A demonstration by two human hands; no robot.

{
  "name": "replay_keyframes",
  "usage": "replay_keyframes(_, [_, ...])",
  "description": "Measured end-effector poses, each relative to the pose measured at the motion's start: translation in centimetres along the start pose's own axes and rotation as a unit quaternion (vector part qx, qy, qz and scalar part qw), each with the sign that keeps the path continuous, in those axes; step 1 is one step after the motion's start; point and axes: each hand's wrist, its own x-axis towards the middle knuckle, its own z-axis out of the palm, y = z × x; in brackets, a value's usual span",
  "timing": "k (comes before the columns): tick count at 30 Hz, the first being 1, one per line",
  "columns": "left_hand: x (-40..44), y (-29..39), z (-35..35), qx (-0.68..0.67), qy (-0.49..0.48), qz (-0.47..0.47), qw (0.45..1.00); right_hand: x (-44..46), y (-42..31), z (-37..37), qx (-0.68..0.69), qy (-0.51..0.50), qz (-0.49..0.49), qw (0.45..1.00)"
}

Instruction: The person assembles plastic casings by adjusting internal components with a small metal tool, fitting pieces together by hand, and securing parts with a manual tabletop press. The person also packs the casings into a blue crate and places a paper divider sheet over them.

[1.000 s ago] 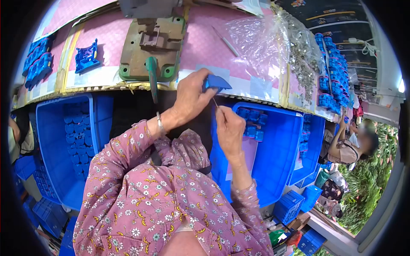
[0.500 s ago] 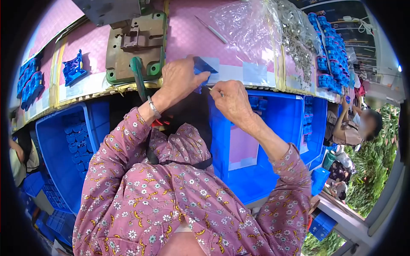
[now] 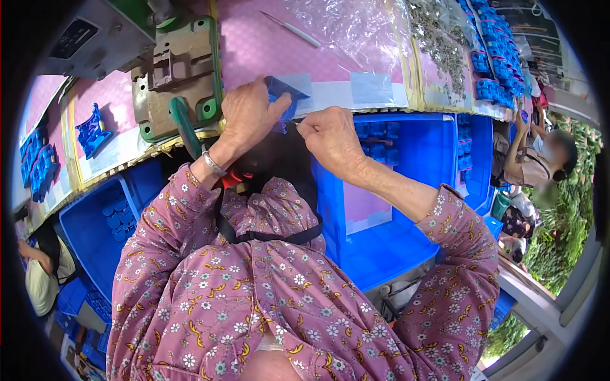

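My left hand (image 3: 249, 115) is closed around a dark blue molded plastic part (image 3: 287, 96), held over the front edge of the bench. Just to its right, my right hand (image 3: 335, 143) has thumb and forefinger pinched together close to the part's lower side. Whatever sits in that pinch is too small to make out. A second blue plastic part (image 3: 93, 132) lies loose on the bench at the left. Between it and my left hand stands a brown and green metal press (image 3: 179, 79) with a green lever (image 3: 183, 124).
A white-handled pointed tool (image 3: 293, 29) lies near clear plastic bags (image 3: 346, 32) and a heap of small metal pieces (image 3: 438, 47). Blue bins (image 3: 422, 152) holding parts sit below the bench edge. Stacked blue parts (image 3: 495, 57) stand at right. A co-worker (image 3: 540, 155) sits beyond.
The whole view has shifted, so bench, press and hands appear further left. Both hands keep nearly the same pose at the blue part.
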Motion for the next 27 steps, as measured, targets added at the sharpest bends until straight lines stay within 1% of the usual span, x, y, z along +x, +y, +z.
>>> replay_keyframes(3, [-0.1, -0.1, 0.1, -0.001, -0.003, 0.003, 1.000, 0.2, 0.2, 0.2, 0.018, 0.020, 0.016, 1.000])
replay_keyframes(4, [0.0, 0.1, 0.1, 0.001, -0.007, 0.001, 1.000, -0.1, 0.3, 0.1, 0.004, 0.017, 0.005, 1.000])
replay_keyframes(6, [-0.1, 0.1, 0.0, -0.002, -0.011, -0.002, 1.000, -0.4, 0.7, 0.4, -0.030, 0.016, -0.020, 0.999])
replay_keyframes(9, [0.1, 0.2, 0.1, -0.005, -0.005, -0.003, 1.000, -0.7, 1.4, 1.7, -0.078, 0.101, -0.110, 0.986])
replay_keyframes(12, [0.1, 0.0, 0.2, 0.009, -0.003, 0.005, 1.000, 0.4, 2.1, 0.5, -0.090, 0.038, -0.143, 0.985])
replay_keyframes(15, [0.1, -0.1, 0.1, 0.013, -0.004, 0.002, 1.000, 2.3, 2.0, -0.8, -0.064, -0.001, -0.131, 0.989])
replay_keyframes(16, [0.0, 0.0, 0.0, 0.014, 0.001, 0.001, 1.000, 1.9, 2.4, -0.4, -0.079, 0.006, -0.155, 0.985])
replay_keyframes(19, [0.0, 0.0, 0.1, 0.004, 0.012, 0.007, 1.000, -0.3, 1.8, 1.3, -0.065, 0.059, -0.098, 0.991])
replay_keyframes(20, [0.0, -0.2, 0.4, 0.002, 0.017, 0.010, 1.000, -1.0, 1.9, 2.1, -0.075, 0.080, -0.099, 0.989])
replay_keyframes(23, [0.3, -0.4, 0.5, -0.004, 0.007, 0.006, 1.000, -0.8, 1.4, 1.6, -0.048, 0.071, -0.089, 0.992])
replay_keyframes(24, [0.2, -0.4, 0.4, -0.005, -0.003, 0.003, 1.000, -0.3, 1.7, 1.2, -0.051, 0.064, -0.124, 0.989])
replay_keyframes(27, [0.1, 0.1, 0.1, -0.008, -0.010, -0.004, 1.000, -0.7, 1.3, 0.9, -0.054, 0.067, -0.122, 0.989])
